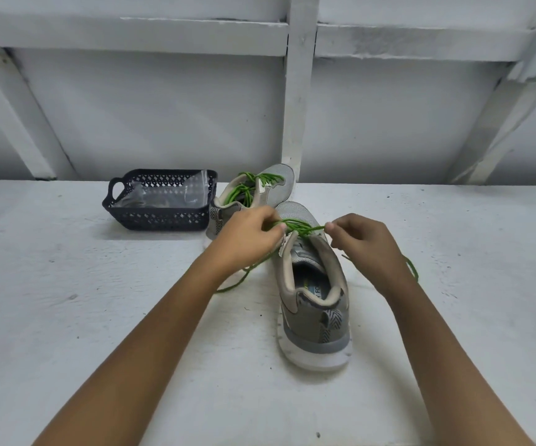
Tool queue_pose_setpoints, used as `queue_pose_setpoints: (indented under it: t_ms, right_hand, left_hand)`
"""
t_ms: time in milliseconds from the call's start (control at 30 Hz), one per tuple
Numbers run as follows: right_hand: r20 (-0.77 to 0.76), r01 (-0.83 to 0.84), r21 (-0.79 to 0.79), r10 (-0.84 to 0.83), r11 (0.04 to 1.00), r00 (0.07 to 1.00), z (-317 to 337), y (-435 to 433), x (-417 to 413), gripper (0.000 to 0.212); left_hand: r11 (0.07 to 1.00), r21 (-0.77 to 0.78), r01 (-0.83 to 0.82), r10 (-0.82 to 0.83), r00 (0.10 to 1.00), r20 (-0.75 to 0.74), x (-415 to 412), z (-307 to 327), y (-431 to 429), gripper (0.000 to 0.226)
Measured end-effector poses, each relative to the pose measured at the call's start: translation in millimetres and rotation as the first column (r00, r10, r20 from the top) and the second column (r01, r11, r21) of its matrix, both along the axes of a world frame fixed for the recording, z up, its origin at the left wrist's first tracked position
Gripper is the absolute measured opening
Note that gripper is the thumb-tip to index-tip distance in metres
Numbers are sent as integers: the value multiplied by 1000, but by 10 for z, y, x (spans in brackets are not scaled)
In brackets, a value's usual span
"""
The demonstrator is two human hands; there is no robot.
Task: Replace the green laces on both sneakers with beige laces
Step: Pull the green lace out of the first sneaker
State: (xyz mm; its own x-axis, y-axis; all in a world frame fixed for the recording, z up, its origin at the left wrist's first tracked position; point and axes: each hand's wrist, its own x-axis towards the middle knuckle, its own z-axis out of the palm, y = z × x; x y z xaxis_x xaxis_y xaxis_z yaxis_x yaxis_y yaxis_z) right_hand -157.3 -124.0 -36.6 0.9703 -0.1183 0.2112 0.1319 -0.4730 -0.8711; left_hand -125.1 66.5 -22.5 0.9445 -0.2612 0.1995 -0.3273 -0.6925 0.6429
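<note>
- Dark basket [157, 217]: far left on our white table [67, 317]. A clear plastic bag [163, 197] lies inside; we cannot make out its contents.
- Far sneaker [273, 181]: just right of the basket, with the far green lace [244, 193] threaded.
- Left hand [247, 239]: fingers curled, pinching the near green lace [302, 225].
- Near sneaker [315, 300]: centre, upright, heel towards us. We see lace ends trailing on the table on either side.
- Right hand [363, 246]: fingertips pinching the same lace's right side.

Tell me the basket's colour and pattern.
Black basket with diamond cutouts, clearest in the head view.
</note>
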Motion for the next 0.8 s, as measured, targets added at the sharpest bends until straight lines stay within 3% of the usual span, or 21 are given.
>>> queue_pose_setpoints:
  t_ms: [100,267,333,433,500,667,800]
  right_hand:
    - [45,-45,-110,50,993,998,34,63,-189,11]
    - [-63,-122,-341,106,932,992,61,34,-322,13]
    - [-38,-117,-326,111,938,993,92,32,-308,14]
    - [46,22,-229,-11,973,999,113,47,-187,21]
    - [17,73,-187,-71,980,997,113,38,-27,18]
    - [-236,-135,-274,69,952,969,57,20,334,14]
    - [-317,-208,-263,119,942,941,121,57,436,10]
  left_hand:
    - [992,-78,97,-92,994,62,-209,51,-10,9]
    - [983,90,158,-172,971,164,-404,-112,-19,12]
    - [989,62,136,-144,981,132,-426,-146,-9,20]
    - [995,42,86,-89,993,75,-438,-160,-46,44]
    - [999,19,39,-40,998,43,-420,-184,-101,56]
    - [997,-11,-74,72,992,-105,-363,-268,-175,64]
    - [992,-96,-83,65,982,-175,-371,-297,-195,48]
